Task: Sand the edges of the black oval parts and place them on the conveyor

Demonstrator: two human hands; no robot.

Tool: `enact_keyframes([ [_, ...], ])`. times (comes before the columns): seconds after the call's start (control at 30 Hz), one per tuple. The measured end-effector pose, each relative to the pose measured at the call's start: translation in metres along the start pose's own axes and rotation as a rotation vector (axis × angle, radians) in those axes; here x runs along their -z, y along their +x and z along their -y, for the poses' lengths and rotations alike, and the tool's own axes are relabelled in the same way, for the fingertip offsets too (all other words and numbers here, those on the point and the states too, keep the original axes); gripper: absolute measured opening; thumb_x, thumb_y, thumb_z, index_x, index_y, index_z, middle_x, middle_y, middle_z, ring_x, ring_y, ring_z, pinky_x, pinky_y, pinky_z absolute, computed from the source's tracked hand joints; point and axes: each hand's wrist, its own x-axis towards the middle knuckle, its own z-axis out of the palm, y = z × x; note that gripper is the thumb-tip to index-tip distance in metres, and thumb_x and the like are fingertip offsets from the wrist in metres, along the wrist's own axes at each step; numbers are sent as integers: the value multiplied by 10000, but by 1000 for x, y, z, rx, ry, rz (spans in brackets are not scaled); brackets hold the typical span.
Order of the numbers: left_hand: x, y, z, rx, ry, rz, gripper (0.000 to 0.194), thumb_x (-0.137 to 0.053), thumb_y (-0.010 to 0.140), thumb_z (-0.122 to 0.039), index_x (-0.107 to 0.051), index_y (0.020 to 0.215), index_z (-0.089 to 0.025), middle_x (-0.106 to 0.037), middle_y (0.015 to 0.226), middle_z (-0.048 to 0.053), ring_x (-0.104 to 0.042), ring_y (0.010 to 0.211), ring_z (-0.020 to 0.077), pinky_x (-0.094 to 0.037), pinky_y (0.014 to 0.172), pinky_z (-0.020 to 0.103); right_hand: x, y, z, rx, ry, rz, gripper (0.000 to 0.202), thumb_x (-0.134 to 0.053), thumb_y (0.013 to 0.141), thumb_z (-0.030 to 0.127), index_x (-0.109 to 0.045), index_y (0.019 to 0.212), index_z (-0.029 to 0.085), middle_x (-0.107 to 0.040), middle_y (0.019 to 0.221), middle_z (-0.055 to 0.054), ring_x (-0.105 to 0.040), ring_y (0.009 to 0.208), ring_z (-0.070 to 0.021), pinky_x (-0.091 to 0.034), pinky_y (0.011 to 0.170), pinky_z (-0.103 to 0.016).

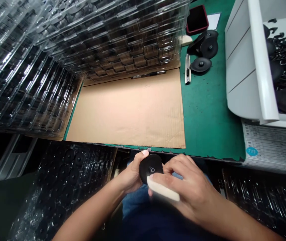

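A round black disc (pixel 148 164) with a small metal ring at its centre is held over my lap, just off the table's front edge. My left hand (pixel 134 170) grips it from the left, thumb at its upper rim. My right hand (pixel 188 187) is closed on a cream-coloured flat pad (pixel 163 189), which looks like felt or sponge. One end of the pad lies against or just over the disc's lower right part. The far end of the pad is slightly blurred. My right thumb lies along the top of the pad.
Cardboard (pixel 133 110) covers part of the green table (pixel 208 110). Clear plastic trays (pixel 113 40) are stacked behind and left. A pen (pixel 148 74), utility knife (pixel 187 69), several black discs (pixel 209 47) and a red box (pixel 197 20) lie beyond. A white bin (pixel 243 60) of black parts stands right.
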Motion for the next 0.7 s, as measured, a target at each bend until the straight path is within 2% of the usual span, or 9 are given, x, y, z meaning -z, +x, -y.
enact_keyframes([
  [0.17,4,-1,-2,47,-3,41,671,-429,816,-693,-661,827,-64,-626,536,61,-563,360,141,-445,332,214,8,-4,-8,-18,-83,18,316,-592,885,144,-658,1158,289,-584,869,-43,-486,849,-191,-357,718,-339],
  [0.27,5,0,-3,73,-12,83,691,-413,806,-720,-658,792,-74,-661,613,88,-576,395,137,-486,352,228,15,-11,-16,-18,-131,-67,373,-593,884,124,-615,1229,264,-570,883,-52,-488,845,-191,-390,722,-346],
  [0.4,3,-1,-2,61,-65,158,731,-409,821,-717,-687,849,-42,-662,666,104,-590,442,132,-515,368,230,15,-13,-18,-35,6,-175,478,-621,857,76,-539,1303,227,-582,887,-40,-512,829,-168,-449,727,-317],
  [0.53,1,-7,1,-53,-107,231,662,-556,795,-669,-693,1049,-73,-687,851,121,-674,567,167,-533,406,209,8,-11,-17,-216,217,-242,150,-526,899,122,-597,997,211,-586,971,-47,-562,945,-173,-482,799,-313],
  [0.6,0,-10,2,-162,-93,248,609,-645,770,-604,-674,1140,-122,-666,961,115,-703,681,197,-556,466,213,6,-11,-17,-289,321,-278,122,-472,926,148,-565,878,211,-585,973,-43,-585,954,-168,-497,811,-302],
  [0.67,-1,-14,4,-286,-67,223,576,-701,756,-532,-654,1199,-167,-632,1062,112,-700,792,221,-574,540,229,7,-11,-13,-344,379,-277,124,-455,947,174,-564,912,221,-595,882,-12,-605,818,-129,-504,727,-249],
  [0.7,-2,-15,6,-342,-57,194,566,-726,747,-493,-645,1220,-194,-616,1116,110,-690,843,231,-579,578,241,8,-11,-10,-374,388,-242,126,-458,955,193,-571,993,233,-591,825,10,-594,722,-105,-493,662,-218],
])
